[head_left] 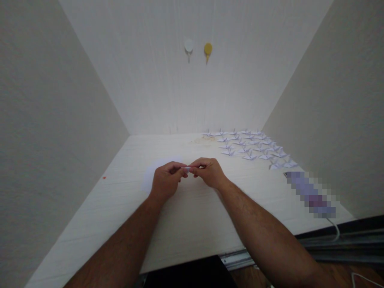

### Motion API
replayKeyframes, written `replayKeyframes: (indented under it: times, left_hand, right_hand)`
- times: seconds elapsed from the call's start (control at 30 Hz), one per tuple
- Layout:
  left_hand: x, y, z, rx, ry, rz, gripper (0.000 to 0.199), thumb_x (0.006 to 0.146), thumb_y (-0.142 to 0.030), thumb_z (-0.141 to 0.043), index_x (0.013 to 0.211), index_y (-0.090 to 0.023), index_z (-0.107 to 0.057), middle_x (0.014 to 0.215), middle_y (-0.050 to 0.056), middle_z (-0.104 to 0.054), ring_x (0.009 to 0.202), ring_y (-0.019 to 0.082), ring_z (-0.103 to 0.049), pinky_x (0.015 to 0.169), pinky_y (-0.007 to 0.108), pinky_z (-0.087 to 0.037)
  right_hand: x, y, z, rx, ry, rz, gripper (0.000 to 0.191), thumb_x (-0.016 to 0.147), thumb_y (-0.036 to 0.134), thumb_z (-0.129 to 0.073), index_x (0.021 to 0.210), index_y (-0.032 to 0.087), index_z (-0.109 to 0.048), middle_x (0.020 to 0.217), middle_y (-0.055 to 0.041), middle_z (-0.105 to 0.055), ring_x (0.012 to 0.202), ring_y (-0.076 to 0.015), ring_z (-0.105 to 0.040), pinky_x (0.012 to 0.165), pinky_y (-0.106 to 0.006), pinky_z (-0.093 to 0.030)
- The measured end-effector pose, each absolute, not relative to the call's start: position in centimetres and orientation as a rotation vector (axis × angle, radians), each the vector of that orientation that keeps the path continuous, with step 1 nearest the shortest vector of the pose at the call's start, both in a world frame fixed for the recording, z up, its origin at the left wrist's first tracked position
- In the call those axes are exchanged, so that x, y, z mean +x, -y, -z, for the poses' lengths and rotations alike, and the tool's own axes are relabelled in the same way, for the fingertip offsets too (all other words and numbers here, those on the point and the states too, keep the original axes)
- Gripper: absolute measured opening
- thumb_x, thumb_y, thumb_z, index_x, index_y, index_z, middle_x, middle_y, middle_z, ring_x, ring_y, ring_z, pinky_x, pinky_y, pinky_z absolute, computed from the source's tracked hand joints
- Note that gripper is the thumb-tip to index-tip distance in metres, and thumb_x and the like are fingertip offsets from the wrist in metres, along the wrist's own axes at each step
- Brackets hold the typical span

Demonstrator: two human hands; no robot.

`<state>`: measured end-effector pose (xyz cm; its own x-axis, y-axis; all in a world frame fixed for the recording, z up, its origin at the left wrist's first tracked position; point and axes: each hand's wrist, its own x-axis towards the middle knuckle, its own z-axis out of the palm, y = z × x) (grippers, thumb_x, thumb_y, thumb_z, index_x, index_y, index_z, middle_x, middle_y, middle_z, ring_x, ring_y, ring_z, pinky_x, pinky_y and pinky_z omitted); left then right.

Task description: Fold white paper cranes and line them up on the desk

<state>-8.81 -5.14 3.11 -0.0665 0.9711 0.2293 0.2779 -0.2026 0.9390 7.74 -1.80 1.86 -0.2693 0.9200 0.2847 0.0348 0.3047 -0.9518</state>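
Both hands meet over the middle of the white table (186, 224). Between their fingertips is a small piece of white paper (187, 169), mostly covered by the fingers. My left hand (168, 178) pinches it from the left, and my right hand (209, 172) pinches it from the right. Several folded white paper cranes (249, 151) stand in rows on the table's back right part, beyond my right hand.
A blurred-out device (309, 194) with a white cable (336, 230) lies at the right edge. A small orange bit (104, 177) is at the left. White (189, 45) and yellow (208, 49) hooks are on the back wall. Side walls flank the table.
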Motion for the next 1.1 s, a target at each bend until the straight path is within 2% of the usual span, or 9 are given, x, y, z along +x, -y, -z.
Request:
replayKeyframes:
  times: [0.2, 0.33, 0.57, 0.73, 1.1]
  left_hand:
    - [-8.8, 5.2, -3.3, 1.572, -1.434, -1.292, 0.014, 0.073, -0.031, -0.072, 0.075, -0.018, -0.071, 0.06, 0.0, -0.068, 0.049, 0.01, -0.053, 0.048, 0.022, -0.041]
    - [-8.6, 5.3, -3.7, 1.587, -1.469, -1.318, 0.011, 0.071, -0.029, -0.072, 0.072, -0.018, -0.07, 0.058, -0.001, -0.067, 0.049, 0.011, -0.055, 0.049, 0.022, -0.042]
    - [-8.3, 5.4, -3.8, 1.62, -1.517, -1.275, 0.014, 0.073, -0.033, -0.068, 0.073, -0.019, -0.068, 0.052, -0.002, -0.063, 0.048, 0.012, -0.055, 0.049, 0.023, -0.041]
    - [-8.6, 5.1, -3.4, 1.677, -1.522, -1.249, 0.022, 0.07, -0.041, -0.072, 0.075, -0.019, -0.068, 0.05, -0.004, -0.058, 0.045, 0.01, -0.049, 0.045, 0.022, -0.036]
    - [-8.8, 4.9, -3.5, 1.669, -1.483, -1.31, 0.015, 0.066, -0.037, -0.074, 0.071, -0.023, -0.072, 0.065, 0.0, -0.07, 0.059, 0.016, -0.061, 0.057, 0.026, -0.046]
  right_hand:
    - [7.7, 1.8, -1.7, -0.922, 1.625, -1.021, 0.017, 0.071, 0.032, -0.077, 0.074, 0.016, -0.074, 0.063, -0.0015, -0.067, 0.053, -0.0093, -0.058, 0.05, -0.02, -0.044]
    - [7.6, 1.9, -1.9, -0.911, 1.675, -0.933, 0.017, 0.073, 0.033, -0.075, 0.072, 0.016, -0.073, 0.065, -0.002, -0.068, 0.058, -0.0097, -0.059, 0.053, -0.02, -0.044]
    - [7.6, 1.7, -2.1, -0.96, 1.711, -0.842, 0.017, 0.074, 0.034, -0.075, 0.073, 0.017, -0.074, 0.067, -0.0017, -0.069, 0.061, -0.01, -0.06, 0.058, -0.021, -0.045]
    - [7.6, 1.5, -1.9, -0.983, 1.743, -0.808, 0.018, 0.074, 0.036, -0.075, 0.075, 0.019, -0.075, 0.07, -0.0018, -0.071, 0.063, -0.0101, -0.061, 0.061, -0.021, -0.045]
    - [7.7, 2.0, -2.9, -1.029, 1.667, -1.017, 0.033, 0.064, 0.048, -0.078, 0.069, 0.016, -0.07, 0.065, -0.0012, -0.068, 0.058, -0.0091, -0.058, 0.055, -0.02, -0.044]
